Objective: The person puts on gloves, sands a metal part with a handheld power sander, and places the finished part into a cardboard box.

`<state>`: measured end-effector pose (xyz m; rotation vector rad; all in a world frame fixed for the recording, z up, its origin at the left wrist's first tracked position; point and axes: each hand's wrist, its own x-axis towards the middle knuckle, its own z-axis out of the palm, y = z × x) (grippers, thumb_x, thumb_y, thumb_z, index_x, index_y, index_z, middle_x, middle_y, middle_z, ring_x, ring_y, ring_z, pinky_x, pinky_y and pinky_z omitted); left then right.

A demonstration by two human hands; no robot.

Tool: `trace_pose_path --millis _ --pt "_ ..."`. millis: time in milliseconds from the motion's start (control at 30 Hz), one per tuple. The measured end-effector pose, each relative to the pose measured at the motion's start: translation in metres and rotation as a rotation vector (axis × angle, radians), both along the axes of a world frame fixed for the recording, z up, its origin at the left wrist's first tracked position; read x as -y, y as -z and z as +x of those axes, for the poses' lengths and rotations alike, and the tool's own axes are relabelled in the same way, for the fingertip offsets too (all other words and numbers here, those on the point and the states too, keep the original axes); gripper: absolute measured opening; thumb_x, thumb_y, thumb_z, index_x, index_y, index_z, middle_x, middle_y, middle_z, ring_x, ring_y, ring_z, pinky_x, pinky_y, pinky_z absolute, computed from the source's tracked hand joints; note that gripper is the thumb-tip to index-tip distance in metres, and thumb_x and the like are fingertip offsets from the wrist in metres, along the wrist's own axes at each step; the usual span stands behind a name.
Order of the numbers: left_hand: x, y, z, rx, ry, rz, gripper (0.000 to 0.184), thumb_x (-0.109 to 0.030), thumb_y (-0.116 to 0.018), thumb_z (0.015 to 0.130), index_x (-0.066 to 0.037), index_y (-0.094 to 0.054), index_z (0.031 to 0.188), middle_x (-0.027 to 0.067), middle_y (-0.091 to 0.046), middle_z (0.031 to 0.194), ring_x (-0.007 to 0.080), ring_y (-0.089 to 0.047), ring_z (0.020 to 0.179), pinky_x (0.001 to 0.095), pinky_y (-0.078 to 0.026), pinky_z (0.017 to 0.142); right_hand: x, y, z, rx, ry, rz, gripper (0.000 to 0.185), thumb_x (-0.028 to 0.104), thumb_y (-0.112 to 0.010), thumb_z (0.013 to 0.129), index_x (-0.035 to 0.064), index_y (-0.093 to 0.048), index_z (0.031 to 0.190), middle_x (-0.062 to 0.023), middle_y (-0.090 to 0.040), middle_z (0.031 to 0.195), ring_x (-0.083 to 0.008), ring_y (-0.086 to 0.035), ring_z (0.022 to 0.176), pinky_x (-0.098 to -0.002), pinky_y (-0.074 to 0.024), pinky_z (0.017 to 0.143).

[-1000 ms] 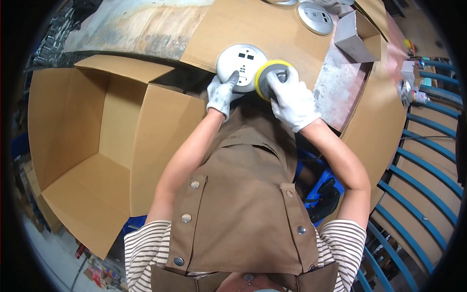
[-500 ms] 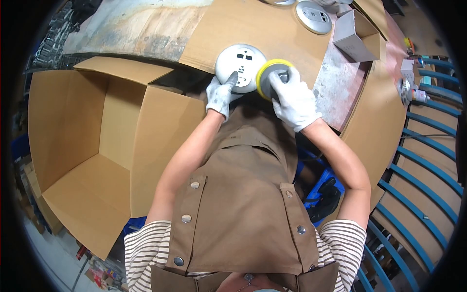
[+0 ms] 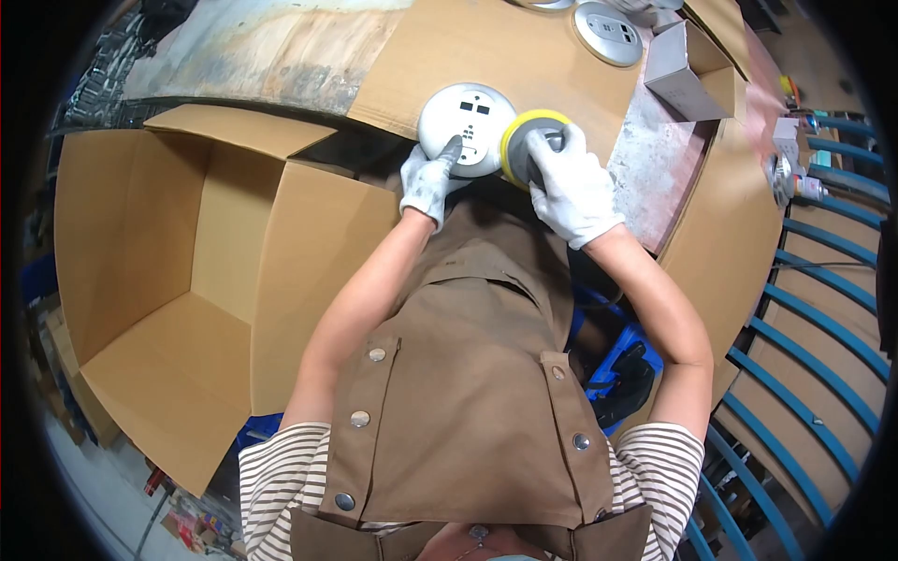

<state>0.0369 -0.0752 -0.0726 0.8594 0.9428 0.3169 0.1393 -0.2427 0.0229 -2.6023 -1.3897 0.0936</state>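
Note:
My gloved left hand (image 3: 428, 185) grips a round silver cover plate (image 3: 447, 122) by its lower left edge, thumb on the face and the other fingers hidden beneath. The plate has two dark square cutouts and several smaller slots. My gloved right hand (image 3: 575, 187) is wrapped around a round hand-held pad (image 3: 520, 159) with a grey back and a yellow rim. This pad stands tilted against the right edge of the plate. Both are at the near edge of a cardboard-covered bench (image 3: 393, 79).
To the left stands a large open cardboard box (image 3: 224, 224). Another round plate (image 3: 608, 34) lies at the back of the bench, beside a small open carton (image 3: 680, 75). Further right is a rack of blue bars (image 3: 823, 309), with a spray can (image 3: 808, 186) near it.
The pad in my right hand has shifted slightly right along the plate's edge. My left hand keeps its hold, and the whole view has moved a little.

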Motion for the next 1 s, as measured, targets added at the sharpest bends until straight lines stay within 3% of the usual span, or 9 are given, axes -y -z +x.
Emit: trace_pose_path --millis 133,233,533,633,733,833,1000 --pt "0.000 0.001 0.002 0.013 0.000 -0.021 0.039 -0.011 -0.072 0.089 0.005 -0.056 0.121 0.0183 -0.064 0.112 0.0270 -0.068 0.095 0.0402 -0.064 0.073 0.002 0.002 -0.002 0.026 -0.034 -0.025 0.058 0.013 -0.065 0.076 0.0209 -0.053 0.131 -0.0278 -0.050 0.119 -0.0436 -0.062 0.074 -0.0517 -0.0554 0.061" --pt "-0.002 0.004 -0.001 0.004 0.073 0.005 0.054 -0.019 -0.072 0.091 0.003 -0.047 0.134 0.0189 -0.059 0.122 0.0317 -0.065 0.105 0.0454 -0.063 0.078 0.002 0.001 0.001 0.020 -0.017 -0.010 0.057 0.013 -0.065 0.076 0.0208 -0.052 0.132 -0.0278 -0.050 0.119 -0.0437 -0.062 0.074 -0.0518 -0.0555 0.062" --pt "-0.002 0.010 0.000 0.031 0.055 -0.003 0.055 -0.020 -0.073 0.090 0.003 -0.048 0.133 0.0189 -0.059 0.122 0.0327 -0.065 0.104 0.0463 -0.062 0.080 0.002 -0.002 0.000 0.006 -0.022 -0.023 0.053 0.013 -0.063 0.078 0.0197 -0.053 0.130 -0.0272 -0.050 0.117 -0.0451 -0.061 0.073 -0.0529 -0.0548 0.060" --pt "0.002 -0.003 0.002 -0.001 -0.001 -0.038 0.046 -0.013 -0.072 0.089 0.005 -0.053 0.126 0.0190 -0.063 0.116 0.0281 -0.067 0.096 0.0404 -0.064 0.075 0.004 0.002 -0.006 0.031 -0.067 -0.019 0.054 0.012 -0.063 0.077 0.0198 -0.052 0.130 -0.0269 -0.050 0.117 -0.0449 -0.061 0.072 -0.0533 -0.0543 0.059" --pt "0.001 0.000 0.001 0.009 0.020 -0.009 0.047 -0.015 -0.072 0.089 0.005 -0.053 0.127 0.0190 -0.063 0.116 0.0280 -0.067 0.097 0.0405 -0.064 0.075 0.002 0.001 -0.003 -0.007 -0.041 -0.037 0.056 0.011 -0.063 0.077 0.0199 -0.052 0.131 -0.0265 -0.050 0.116 -0.0451 -0.061 0.072 -0.0532 -0.0544 0.059" --pt "-0.004 0.015 0.002 0.028 0.076 0.012 0.053 -0.018 -0.072 0.091 0.002 -0.048 0.133 0.0189 -0.059 0.123 0.0321 -0.065 0.105 0.0468 -0.062 0.079 0.003 0.000 -0.004 0.016 -0.050 -0.015 0.054 0.011 -0.062 0.077 0.0194 -0.052 0.129 -0.0263 -0.050 0.116 -0.0453 -0.061 0.072 -0.0536 -0.0542 0.059" --pt "-0.004 0.018 0.000 0.024 0.075 0.021 0.053 -0.017 -0.072 0.091 0.002 -0.047 0.134 0.0189 -0.058 0.123 0.0326 -0.065 0.105 0.0474 -0.062 0.080 0.004 0.001 0.000 -0.002 -0.032 0.004 0.054 0.011 -0.062 0.077 0.0196 -0.054 0.129 -0.0267 -0.050 0.116 -0.0452 -0.061 0.072 -0.0530 -0.0545 0.059"
